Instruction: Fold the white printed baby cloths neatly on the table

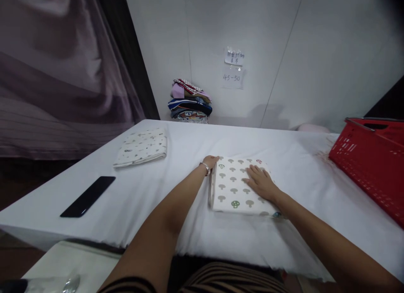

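A folded white cloth point(233, 191) printed with grey, green and red mushrooms lies on the table in front of me. My left hand point(211, 161), with a bracelet at the wrist, is at its far left corner, fingers closed on the edge and partly hidden. On the cloth's upper right part rests my right hand point(260, 183), flat with its fingers spread. Another folded white cloth point(145, 146) with small dark prints lies apart at the back left.
A white sheet covers the table point(186, 141). At its left lies a black phone-like slab point(89, 196); at the right stands a red plastic basket point(369, 158). Stacked fabrics point(190, 101) sit behind by the wall, below paper signs point(232, 77). A curtain point(57, 74) hangs at left.
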The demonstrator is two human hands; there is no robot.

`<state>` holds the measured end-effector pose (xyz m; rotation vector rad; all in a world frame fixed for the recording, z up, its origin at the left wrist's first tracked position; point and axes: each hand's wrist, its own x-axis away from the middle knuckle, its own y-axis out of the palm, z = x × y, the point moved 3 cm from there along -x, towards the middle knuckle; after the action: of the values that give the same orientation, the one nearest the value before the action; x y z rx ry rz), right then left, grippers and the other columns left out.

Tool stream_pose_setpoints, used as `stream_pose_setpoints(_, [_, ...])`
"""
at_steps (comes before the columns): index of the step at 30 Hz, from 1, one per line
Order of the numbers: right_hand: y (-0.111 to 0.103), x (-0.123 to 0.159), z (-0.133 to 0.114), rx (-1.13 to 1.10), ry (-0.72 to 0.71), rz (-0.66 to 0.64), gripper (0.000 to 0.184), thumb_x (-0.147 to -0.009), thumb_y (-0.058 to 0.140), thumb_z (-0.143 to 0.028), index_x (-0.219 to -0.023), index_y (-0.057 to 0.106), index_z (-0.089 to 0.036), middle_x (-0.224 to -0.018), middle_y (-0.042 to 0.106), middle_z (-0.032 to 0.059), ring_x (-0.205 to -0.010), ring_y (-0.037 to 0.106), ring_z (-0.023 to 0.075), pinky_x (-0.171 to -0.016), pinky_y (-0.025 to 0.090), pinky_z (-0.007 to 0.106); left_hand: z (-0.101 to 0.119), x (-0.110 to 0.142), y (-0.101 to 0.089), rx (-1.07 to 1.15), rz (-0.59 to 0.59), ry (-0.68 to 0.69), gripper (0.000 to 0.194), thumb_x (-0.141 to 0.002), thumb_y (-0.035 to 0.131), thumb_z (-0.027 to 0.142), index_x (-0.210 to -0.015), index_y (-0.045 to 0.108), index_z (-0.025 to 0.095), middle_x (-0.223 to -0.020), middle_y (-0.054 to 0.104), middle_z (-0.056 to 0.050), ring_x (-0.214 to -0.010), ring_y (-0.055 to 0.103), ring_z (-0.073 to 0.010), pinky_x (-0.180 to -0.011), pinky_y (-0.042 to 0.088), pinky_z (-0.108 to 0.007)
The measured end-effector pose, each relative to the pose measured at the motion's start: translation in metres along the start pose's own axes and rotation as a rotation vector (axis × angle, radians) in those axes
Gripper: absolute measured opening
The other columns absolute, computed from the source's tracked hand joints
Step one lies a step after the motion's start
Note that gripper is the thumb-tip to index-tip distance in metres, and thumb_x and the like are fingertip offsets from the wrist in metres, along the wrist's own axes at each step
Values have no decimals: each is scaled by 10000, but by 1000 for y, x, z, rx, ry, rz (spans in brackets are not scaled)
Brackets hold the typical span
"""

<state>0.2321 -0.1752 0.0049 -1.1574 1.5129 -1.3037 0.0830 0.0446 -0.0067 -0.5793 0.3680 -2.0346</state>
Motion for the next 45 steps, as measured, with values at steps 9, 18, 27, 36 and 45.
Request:
stream_pose_setpoints(9, [7, 13, -31, -15, -89, -13, 631, -907, 216, -558, -1407, 322, -189, -1501, 212, 82, -1385, 140, 248, -1104, 151, 498, -9, 35, -21, -34, -5, 38, 292, -796, 570, 441, -738, 586, 155, -770, 660, -31, -579, 569, -99, -519, 434, -202])
stream_pose_setpoints(18, [2, 12, -26, -46, -79, -27, 618, -904, 210, -560, -1420, 293, -229, -1500, 225, 69, -1383, 154, 249, -1094, 180, 498, -6, 64, -12, -311, 45, 121, 311, -701, 632, 502, -691, 584, 195, -682, 630, -4, -623, 562, -152, -520, 369, -235])
stream_pose_setpoints(27, [-1, 21, -11, -13, 18, -15, 595, -905, 234, -522, -1390, 352, -197, -1502, 218, 72, -1380, 166, 250, -1088, 180, 492, -10, 65, -13, -257, 44, 55, 271, -780, 578, 414, -677, 616, 165, -622, 603, -13, -601, 543, -142, -524, 346, -233])
stream_pose_setpoints(36, [2, 20, -9, 22, 30, 8, 576, -905, 239, -507, -1375, 376, -203, -1493, 247, 79, -1374, 186, 266, -1080, 180, 509, -13, 59, -13, -260, 26, 54, 289, -795, 555, 409, -639, 608, 171, -632, 632, -30, -623, 569, -150, -537, 364, -231])
stream_pose_setpoints(45, [-11, -7, -11, 71, 54, 73, 605, -911, 234, -523, -1390, 337, -168, -1499, 218, 117, -1382, 141, 273, -1078, 163, 509, 4, 53, -7, -427, 62, 94, 442, -792, 476, 574, -738, 633, 164, -813, 684, -115, -802, 631, -247, -622, 412, -286])
